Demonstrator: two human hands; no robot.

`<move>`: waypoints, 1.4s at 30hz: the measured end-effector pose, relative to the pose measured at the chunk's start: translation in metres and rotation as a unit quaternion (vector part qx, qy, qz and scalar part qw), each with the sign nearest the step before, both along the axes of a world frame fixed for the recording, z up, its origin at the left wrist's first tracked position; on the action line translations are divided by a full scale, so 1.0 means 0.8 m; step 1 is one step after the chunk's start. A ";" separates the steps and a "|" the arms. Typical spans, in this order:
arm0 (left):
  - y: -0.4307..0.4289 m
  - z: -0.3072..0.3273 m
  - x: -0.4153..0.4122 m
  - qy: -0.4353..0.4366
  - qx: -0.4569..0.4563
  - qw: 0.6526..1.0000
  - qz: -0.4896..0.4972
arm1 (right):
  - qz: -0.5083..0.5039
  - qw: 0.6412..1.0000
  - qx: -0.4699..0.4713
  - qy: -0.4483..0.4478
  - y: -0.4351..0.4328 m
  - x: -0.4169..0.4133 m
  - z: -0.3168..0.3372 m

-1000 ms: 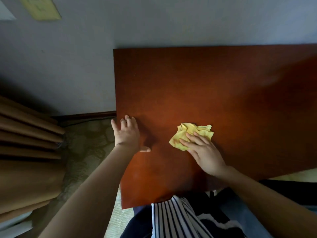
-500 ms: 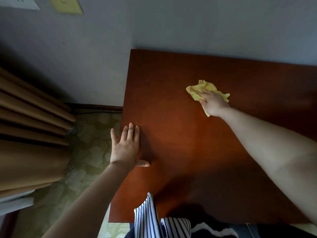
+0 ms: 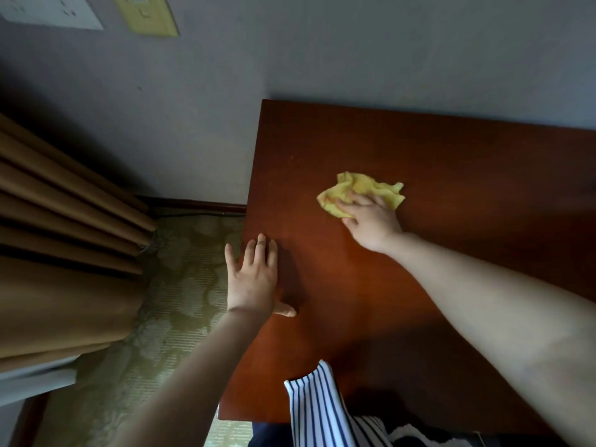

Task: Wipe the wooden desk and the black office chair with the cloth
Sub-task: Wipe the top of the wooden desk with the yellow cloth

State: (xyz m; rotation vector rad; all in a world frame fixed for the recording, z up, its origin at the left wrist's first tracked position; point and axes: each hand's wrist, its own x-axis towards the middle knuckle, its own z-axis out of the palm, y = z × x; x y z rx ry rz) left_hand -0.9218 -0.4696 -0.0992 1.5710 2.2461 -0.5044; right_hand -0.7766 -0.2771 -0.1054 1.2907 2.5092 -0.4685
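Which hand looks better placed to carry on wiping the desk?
The right hand: its fingers already press the yellow cloth flat on the desk, with unwiped wood all around it. The left hand lies flat at the desk's left edge, apart from the cloth, seemingly just bracing.

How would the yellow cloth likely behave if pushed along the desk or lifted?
The yellow cloth looks crumpled under the right hand, so probably floppy and light. Lifted, it would likely droop. On the smooth wooden desk it should slide easily.
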 end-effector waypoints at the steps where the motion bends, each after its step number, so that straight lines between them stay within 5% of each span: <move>1: -0.003 -0.001 0.000 -0.013 0.010 1.000 0.007 | 0.020 1.000 -0.004 0.009 -0.017 -0.009 0.000; 11: -0.078 -0.013 0.008 -0.119 0.088 0.966 0.213 | 0.178 0.978 -0.054 0.091 -0.167 -0.060 -0.007; 24: -0.094 0.022 -0.044 -0.165 -0.025 0.982 0.088 | 0.333 0.927 -0.033 0.167 -0.219 0.049 -0.006; 30: -0.021 0.015 -0.049 -0.167 0.039 0.983 0.065 | 0.254 0.952 -0.025 0.167 -0.152 0.077 0.000; 36: 0.017 -0.028 -0.036 -0.181 0.179 0.955 0.154 | 0.151 0.980 0.014 0.130 -0.068 0.062 0.002; 42: 0.016 -0.058 -0.027 -0.139 0.221 0.950 0.174 | 0.091 0.987 0.029 0.130 -0.006 0.017 -0.004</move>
